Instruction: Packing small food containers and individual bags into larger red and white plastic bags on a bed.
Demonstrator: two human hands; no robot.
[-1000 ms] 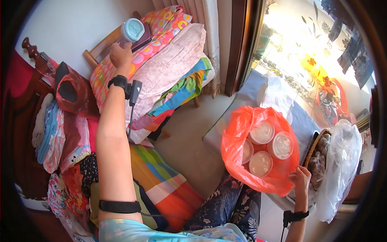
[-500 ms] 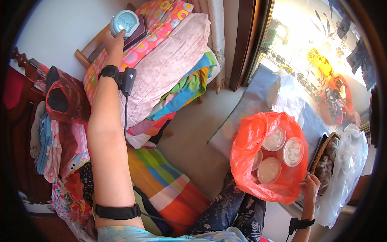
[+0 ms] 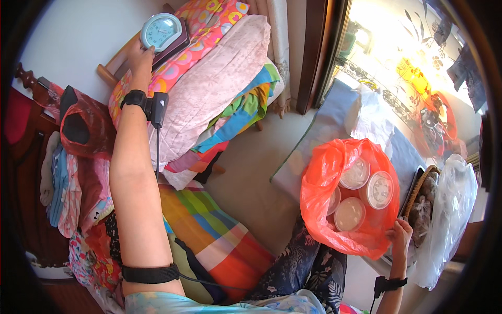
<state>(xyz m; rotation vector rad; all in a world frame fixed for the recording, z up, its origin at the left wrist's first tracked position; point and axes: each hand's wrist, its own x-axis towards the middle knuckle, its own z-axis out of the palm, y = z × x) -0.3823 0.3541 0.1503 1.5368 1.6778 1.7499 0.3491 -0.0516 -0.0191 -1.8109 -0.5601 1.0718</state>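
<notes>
Clock in left hand, red bag rim in right, arms spread wide

Head view: clock point(image 3: 160, 31) upper left, dial toward camera. Left hand point(image 3: 139, 60) narrow on its lower rim, thumb in front, other fingers hidden. Dark case point(image 3: 176, 48) right behind the clock; can't tell if clock is resting or lifted. Case sits on piled bedding point(image 3: 219, 73), with the chair point(image 3: 107, 75) frame beside it. Right of center: bag point(image 3: 320, 214), mouth open, several lidded tubs point(image 3: 380, 189) inside. Right hand point(image 3: 401, 234) pinches its lower-right rim, fingers close together.

Risks: clock could slip, since only a rim grip shows; soft, sloping bedding would let it or the case slide. A tug on the thin bag might tear the rim or tip tubs. Cable point(image 3: 157, 152) hanging at the left wrist may snag on bedding. Attention split between far-apart hands adds to it.

Edges/room: wall and chair frame box in the left hand at upper left; easiest way out looks like down and right, over the floor point(image 3: 251, 162) strip mid-frame. Right hand is tight: basket point(image 3: 414, 196) and clear bag point(image 3: 447, 225) just to its right, legs point(image 3: 314, 267) lower left of it. More room toward frame center.
</notes>
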